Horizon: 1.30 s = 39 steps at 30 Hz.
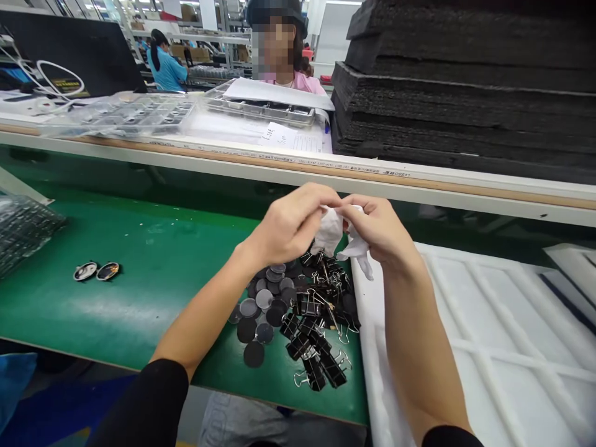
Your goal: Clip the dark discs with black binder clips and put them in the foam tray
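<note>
A crumpled white cloth (329, 233) hangs between my hands, above the far end of a pile of black binder clips (321, 347). My left hand (295, 223) pinches its left part, thumb against fingers. On the right, my right hand (372, 226) grips the other part, and a loose end dangles below it. The fingertips of both hands meet at the top of the cloth. Round black and grey discs (264, 299) lie loosely to the left of the clips on the green table (153, 298). Whether anything is inside the cloth is hidden.
Two small round metal parts (85, 271) lie at the left, near stacked clear trays (28, 230). A white compartment tray (493, 329) fills the right side. Beyond the shelf edge (223, 156) stand black foam sheets (456, 93) and a person in pink (302, 82).
</note>
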Motion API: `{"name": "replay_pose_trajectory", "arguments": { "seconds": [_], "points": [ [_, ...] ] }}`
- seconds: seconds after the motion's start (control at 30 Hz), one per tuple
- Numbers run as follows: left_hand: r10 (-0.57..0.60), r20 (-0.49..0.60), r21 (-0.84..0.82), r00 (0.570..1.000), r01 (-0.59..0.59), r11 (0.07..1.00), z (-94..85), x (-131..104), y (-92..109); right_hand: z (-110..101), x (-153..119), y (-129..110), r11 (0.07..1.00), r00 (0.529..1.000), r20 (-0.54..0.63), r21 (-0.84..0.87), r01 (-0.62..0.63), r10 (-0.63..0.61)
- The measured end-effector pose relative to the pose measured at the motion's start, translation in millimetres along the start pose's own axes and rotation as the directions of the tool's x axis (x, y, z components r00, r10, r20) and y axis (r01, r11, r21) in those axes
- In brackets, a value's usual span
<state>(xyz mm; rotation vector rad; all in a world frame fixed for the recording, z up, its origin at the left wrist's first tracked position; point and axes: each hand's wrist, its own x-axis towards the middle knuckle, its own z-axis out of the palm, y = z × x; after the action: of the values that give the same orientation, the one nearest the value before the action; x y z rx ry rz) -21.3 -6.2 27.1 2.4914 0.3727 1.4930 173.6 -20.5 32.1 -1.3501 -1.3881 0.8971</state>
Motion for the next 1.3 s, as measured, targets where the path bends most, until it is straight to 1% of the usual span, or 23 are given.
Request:
{"name": "replay_pose_trajectory", "arguments": {
  "seconds": [0.07, 0.1, 0.17, 0.23, 0.27, 0.3, 0.33, 0.37, 0.4, 0.47, 0.5, 0.6, 0.7, 0.77, 0.83, 0.9, 0.93, 1.0, 1.07, 1.13, 1.2, 1.23, 1.3],
  "points": [
    [-0.025, 0.085, 0.121, 0.996, 0.015, 0.993, 8.9, -2.5, 2.1, -1.1, 0.6, 1.2, 1.000, 1.000, 0.001, 0.022, 0.017, -0.017],
    [-0.065, 0.111, 0.190, 0.992, 0.043, 0.981, 12.3, -4.0, 2.0, -1.7, 0.4, 1.6, 0.999, 0.999, -0.007, 0.026, 0.032, -0.032],
    [-0.187, 0.134, 0.310, 0.973, 0.138, 0.941, 15.9, -6.0, 0.9, -2.1, -1.4, 1.9, 0.996, 0.996, -0.034, 0.020, 0.082, -0.081],
    [-0.326, 0.169, 0.390, 0.930, 0.240, 0.889, 14.6, -5.9, -0.3, -0.7, -4.5, 1.2, 0.989, 0.988, -0.050, -0.007, 0.145, -0.146],
    [-0.376, 0.210, 0.407, 0.902, 0.269, 0.873, 12.3, -5.2, -1.0, 0.7, -6.3, 0.6, 0.984, 0.983, -0.048, -0.022, 0.177, -0.178],
    [-0.403, 0.262, 0.404, 0.877, 0.279, 0.871, 9.2, -4.2, -1.7, 2.4, -7.9, -0.2, 0.978, 0.978, -0.038, -0.035, 0.204, -0.205],
    [-0.402, 0.314, 0.380, 0.860, 0.274, 0.883, 5.5, -3.1, -2.6, 4.4, -9.3, -0.9, 0.974, 0.974, -0.022, -0.044, 0.223, -0.224],
    [-0.380, 0.350, 0.339, 0.856, 0.263, 0.903, 1.5, -2.2, -3.6, 6.5, -10.3, -1.5, 0.971, 0.972, 0.000, -0.046, 0.235, -0.235],
    [-0.348, 0.366, 0.285, 0.863, 0.252, 0.925, -2.5, -1.5, -4.8, 8.5, -10.8, -1.8, 0.970, 0.971, 0.020, -0.041, 0.240, -0.239],
    [-0.323, 0.359, 0.171, 0.876, 0.278, 0.945, -10.0, -1.0, -7.4, 11.9, -10.5, -1.5, 0.972, 0.971, 0.039, -0.006, 0.236, -0.235],
    [-0.339, 0.353, 0.125, 0.872, 0.316, 0.941, -13.2, -1.1, -8.7, 13.1, -9.9, -0.9, 0.973, 0.973, 0.035, 0.023, 0.229, -0.230],
    [-0.458, 0.333, 0.032, 0.824, 0.475, 0.879, -19.8, -2.3, -12.7, 14.4, -7.5, 1.0, 0.972, 0.977, 0.005, 0.102, 0.213, -0.215],
    [-0.562, 0.283, -0.083, 0.777, 0.604, 0.793, -22.9, -2.7, -17.3, 12.6, -7.3, 1.2, 0.970, 0.973, 0.022, 0.085, 0.228, -0.230],
    [-0.620, 0.225, -0.194, 0.752, 0.658, 0.727, -24.8, -2.0, -20.3, 10.9, -9.1, 0.1, 0.969, 0.967, 0.062, 0.032, 0.245, -0.246],
    [-0.667, 0.175, -0.284, 0.724, 0.686, 0.670, -27.6, -0.9, -22.5, 10.2, -11.5, -1.1, 0.965, 0.960, 0.125, -0.046, 0.256, -0.249],
    [-0.690, 0.168, -0.328, 0.704, 0.700, 0.634, -31.6, 0.0, -23.7, 11.4, -13.3, -1.3, 0.958, 0.952, 0.200, -0.120, 0.260, -0.234],
    [-0.691, 0.171, -0.336, 0.703, 0.701, 0.629, -33.9, 0.1, -24.1, 12.5, -13.4, -0.8, 0.956, 0.948, 0.230, -0.143, 0.254, -0.218],
    [-0.678, 0.156, -0.338, 0.718, 0.684, 0.646, -38.5, -0.3, -25.1, 15.0, -12.0, 1.5, 0.969, 0.952, 0.256, -0.136, 0.207, -0.168],
    [-0.638, 0.144, -0.334, 0.756, 0.644, 0.688, -41.8, -1.8, -26.8, 15.8, -8.4, 5.0, 0.992, 0.965, 0.245, -0.058, 0.114, -0.097],
    [-0.580, 0.164, -0.340, 0.798, 0.598, 0.726, -42.7, -4.0, -28.9, 13.9, -3.9, 8.6, 0.998, 0.968, 0.250, 0.069, -0.008, -0.010],
    [-0.532, 0.176, -0.336, 0.828, 0.559, 0.758, -40.7, -6.3, -30.3, 9.8, 0.1, 11.4, 0.973, 0.950, 0.301, 0.186, -0.139, 0.078],
    [-0.518, 0.160, -0.325, 0.841, 0.540, 0.776, -39.0, -7.3, -30.4, 7.4, 1.5, 12.3, 0.953, 0.935, 0.334, 0.225, -0.201, 0.118],
    [-0.501, 0.083, -0.282, 0.862, 0.502, 0.817, -35.4, -8.8, -29.3, 2.5, 2.7, 13.2, 0.920, 0.899, 0.403, 0.261, -0.294, 0.173]
  ]
}}
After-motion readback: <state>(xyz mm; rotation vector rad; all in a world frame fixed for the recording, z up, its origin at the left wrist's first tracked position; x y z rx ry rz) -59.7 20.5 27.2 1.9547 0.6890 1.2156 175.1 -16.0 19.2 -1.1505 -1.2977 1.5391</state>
